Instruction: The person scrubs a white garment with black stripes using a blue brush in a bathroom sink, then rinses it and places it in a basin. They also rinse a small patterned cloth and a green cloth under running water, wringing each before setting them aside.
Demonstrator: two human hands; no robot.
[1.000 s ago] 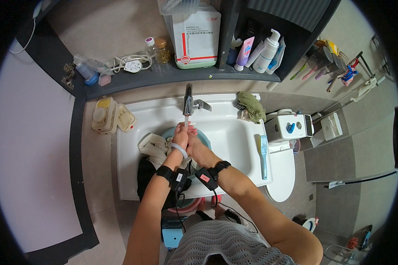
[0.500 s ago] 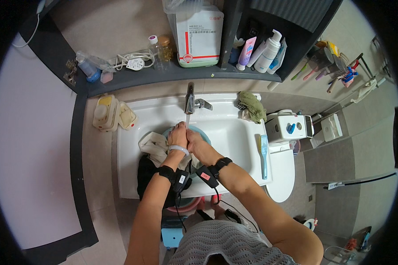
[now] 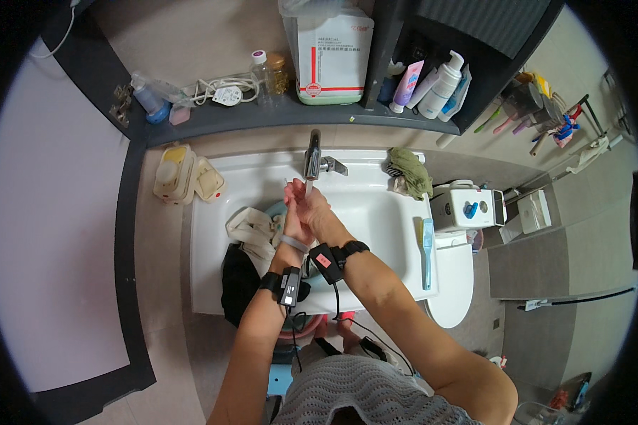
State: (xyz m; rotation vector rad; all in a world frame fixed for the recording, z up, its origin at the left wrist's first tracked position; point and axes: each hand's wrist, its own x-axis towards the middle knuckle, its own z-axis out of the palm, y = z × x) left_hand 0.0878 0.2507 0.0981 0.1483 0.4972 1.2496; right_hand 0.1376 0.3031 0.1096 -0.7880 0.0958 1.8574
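Under the chrome faucet (image 3: 312, 156), a stream of water runs down onto my two hands, which are held together over the white sink (image 3: 376, 219). My right hand (image 3: 315, 205) is turned palm up in the stream, its fingers stretched out. Pressed against its left side is my left hand (image 3: 295, 221), with extended fingers and no object visible in it. Below them a light-blue basin (image 3: 276, 208) shows in part, the rest covered by my hands and cloth. Cream cloth (image 3: 247, 228) hangs over its left side, and black cloth (image 3: 239, 287) drapes across the sink's front-left edge.
A blue brush (image 3: 427, 253) lies on the sink's right rim, with a green cloth (image 3: 409, 171) at the back-right corner. A dark shelf (image 3: 227, 129) with bottles and a white box (image 3: 333, 60) spans the back. An open cabinet door (image 3: 71, 234) stands left.
My hands have risen toward the faucet and turned, so the right palm now faces up in the water. More of the cloth and basin on the left shows.
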